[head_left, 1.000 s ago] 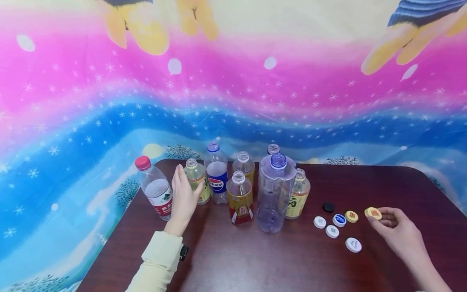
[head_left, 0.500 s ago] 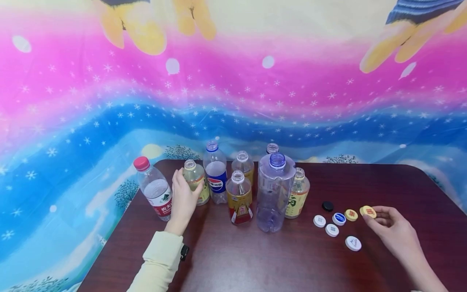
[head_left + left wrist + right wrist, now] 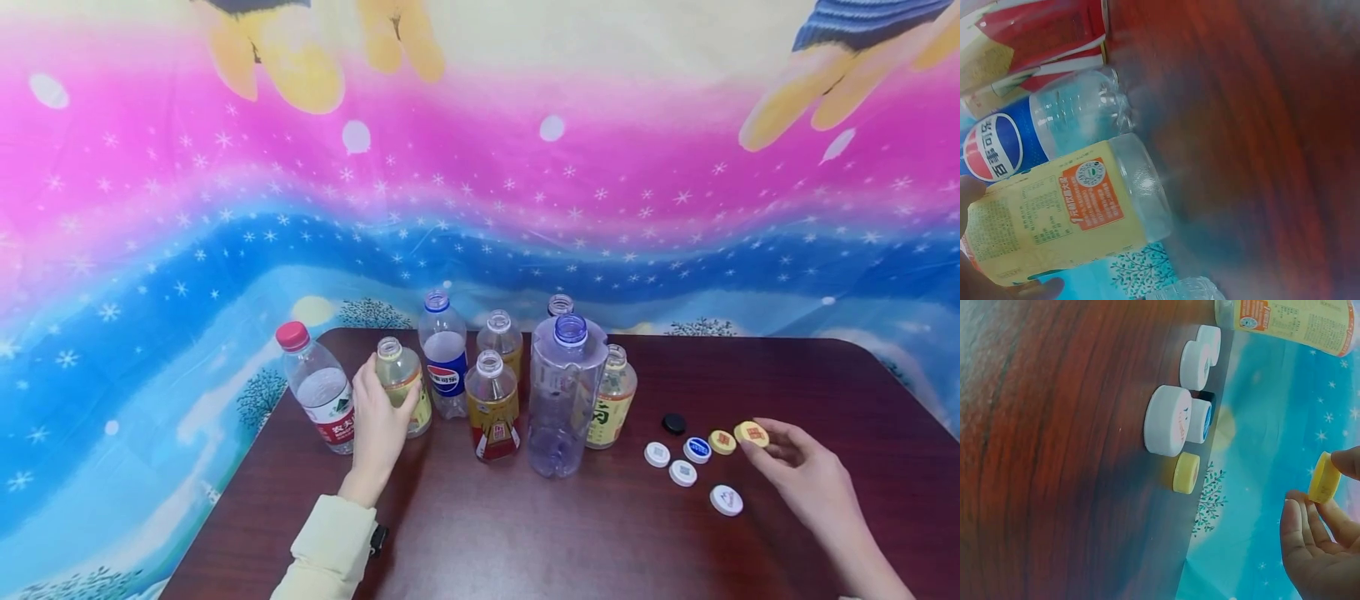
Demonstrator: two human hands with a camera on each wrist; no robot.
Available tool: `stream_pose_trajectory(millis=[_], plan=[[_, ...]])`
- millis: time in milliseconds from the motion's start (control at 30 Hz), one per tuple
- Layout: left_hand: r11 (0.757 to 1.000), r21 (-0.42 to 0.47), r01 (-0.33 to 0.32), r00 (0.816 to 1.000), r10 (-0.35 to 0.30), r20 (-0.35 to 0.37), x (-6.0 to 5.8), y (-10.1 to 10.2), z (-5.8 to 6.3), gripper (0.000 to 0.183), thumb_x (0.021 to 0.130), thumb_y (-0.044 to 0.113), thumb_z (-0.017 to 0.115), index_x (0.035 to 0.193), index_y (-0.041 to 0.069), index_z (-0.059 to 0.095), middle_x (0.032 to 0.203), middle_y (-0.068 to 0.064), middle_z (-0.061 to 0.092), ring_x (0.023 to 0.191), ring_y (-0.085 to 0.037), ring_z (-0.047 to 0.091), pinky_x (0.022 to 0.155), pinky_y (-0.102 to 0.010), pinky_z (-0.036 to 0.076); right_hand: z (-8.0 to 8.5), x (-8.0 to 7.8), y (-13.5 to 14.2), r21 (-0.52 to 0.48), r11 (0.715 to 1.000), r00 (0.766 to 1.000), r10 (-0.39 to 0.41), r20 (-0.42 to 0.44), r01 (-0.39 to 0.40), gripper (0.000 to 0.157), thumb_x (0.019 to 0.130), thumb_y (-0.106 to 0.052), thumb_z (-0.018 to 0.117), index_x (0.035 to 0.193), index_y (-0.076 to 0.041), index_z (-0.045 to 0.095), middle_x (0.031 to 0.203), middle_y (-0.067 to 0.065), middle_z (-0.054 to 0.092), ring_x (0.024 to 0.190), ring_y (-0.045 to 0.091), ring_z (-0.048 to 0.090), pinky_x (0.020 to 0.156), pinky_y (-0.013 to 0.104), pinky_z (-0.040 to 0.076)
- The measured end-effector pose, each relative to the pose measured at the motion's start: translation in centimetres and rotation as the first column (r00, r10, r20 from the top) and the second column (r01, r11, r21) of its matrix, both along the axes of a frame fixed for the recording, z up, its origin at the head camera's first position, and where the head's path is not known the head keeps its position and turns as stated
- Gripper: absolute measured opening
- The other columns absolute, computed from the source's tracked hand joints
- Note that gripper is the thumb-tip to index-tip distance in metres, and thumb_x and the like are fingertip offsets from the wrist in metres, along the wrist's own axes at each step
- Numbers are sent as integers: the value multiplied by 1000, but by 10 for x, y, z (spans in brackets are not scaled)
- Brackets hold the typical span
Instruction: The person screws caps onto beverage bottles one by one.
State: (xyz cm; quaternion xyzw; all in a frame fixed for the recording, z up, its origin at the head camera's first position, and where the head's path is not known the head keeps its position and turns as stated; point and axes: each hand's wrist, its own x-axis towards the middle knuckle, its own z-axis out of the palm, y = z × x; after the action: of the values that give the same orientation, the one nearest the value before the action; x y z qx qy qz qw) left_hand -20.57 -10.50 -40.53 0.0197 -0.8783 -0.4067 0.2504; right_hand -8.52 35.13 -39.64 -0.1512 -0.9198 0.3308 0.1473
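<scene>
My left hand [image 3: 382, 412] grips a capless plastic bottle [image 3: 411, 400] with a yellow label, fingers round its left side and thumb at the front. In the left wrist view this yellow-labelled bottle [image 3: 1060, 212] stands beside the blue-labelled Pepsi bottle [image 3: 1072, 115]. My right hand [image 3: 813, 475] pinches a yellow bottle cap [image 3: 752, 434] between thumb and fingers, raised above the table. The right wrist view shows this bottle cap [image 3: 1324, 478] edge-on, apart from the loose caps. Another yellow cap [image 3: 722, 442] lies on the table just left of the held one.
A red-capped water bottle [image 3: 322, 400] stands left of my left hand. Rightward stand several capless bottles, among them a red-and-gold one [image 3: 492, 417] and a tall purple-tinted one [image 3: 558, 417]. Loose white caps [image 3: 726, 500], a blue one [image 3: 697, 450] and a black one [image 3: 673, 424] lie nearby.
My left hand has closed round the yellow-labelled bottle and drawn it slightly toward me. My right hand has shifted a little left with the yellow bottle cap.
</scene>
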Motion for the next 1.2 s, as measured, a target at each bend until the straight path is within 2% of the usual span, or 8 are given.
stream_pose_trajectory(millis=[67,133,300,400,633,900,1033,1200], plan=[[1000,4,0,1000,0,1,6,0,0,75,84,25,72,141,1,31,134,-23,40,123,-37,42,103,-55,42,1,0,-1,1,1000,1000,2,-10,-2,48,88,-27,67,123,5,56,81,-12,67,66,-27,39,53,10,41],[1000,8,-1,1000,1,8,12,0,0,74,84,27,73,141,3,32,133,-22,40,121,-35,44,101,-54,43,2,1,-2,-5,1000,1000,4,-15,-4,48,88,-26,67,122,5,56,82,-13,66,66,-27,40,53,10,41],[1000,15,15,1000,-15,-1,30,0,1,74,82,25,74,140,6,33,131,-20,40,115,-34,51,96,-54,48,6,1,-8,-32,999,999,15,-33,-16,49,88,-27,66,124,4,55,79,-32,56,66,-27,41,55,8,41],[1000,13,23,1000,-23,-11,41,2,2,74,80,24,77,138,6,34,129,-19,41,111,-34,53,92,-54,50,10,1,-13,-24,999,997,33,-70,-35,47,89,-26,65,124,4,57,78,-45,40,68,-28,41,58,7,38],[998,7,63,998,-63,-23,68,17,5,75,76,28,80,136,8,39,127,-16,44,103,-33,59,84,-54,53,23,2,-31,4,999,990,54,-127,-54,42,92,-28,60,125,-1,60,92,-30,49,72,-28,38,59,8,36],[986,-2,167,985,-167,-41,89,40,4,70,76,29,78,132,7,43,127,-11,47,102,-27,62,86,-47,54,43,1,-63,-35,993,972,104,-211,-114,39,90,-22,65,123,-2,61,86,-38,43,69,-19,48,59,6,40],[969,-56,240,967,-244,-81,96,57,3,70,75,31,78,132,9,44,125,-9,48,101,-23,63,83,-42,56,49,4,-79,-37,987,956,140,-258,-154,36,87,-16,69,120,-4,63,86,-36,46,70,-17,50,61,6,41],[932,-110,345,925,-357,-127,104,77,-1,73,71,28,81,132,12,45,126,-8,47,100,-19,63,82,-38,57,56,7,-101,-34,978,940,187,-286,-205,34,85,-13,71,117,-8,65,91,-36,49,78,-22,51,64,5,43]])
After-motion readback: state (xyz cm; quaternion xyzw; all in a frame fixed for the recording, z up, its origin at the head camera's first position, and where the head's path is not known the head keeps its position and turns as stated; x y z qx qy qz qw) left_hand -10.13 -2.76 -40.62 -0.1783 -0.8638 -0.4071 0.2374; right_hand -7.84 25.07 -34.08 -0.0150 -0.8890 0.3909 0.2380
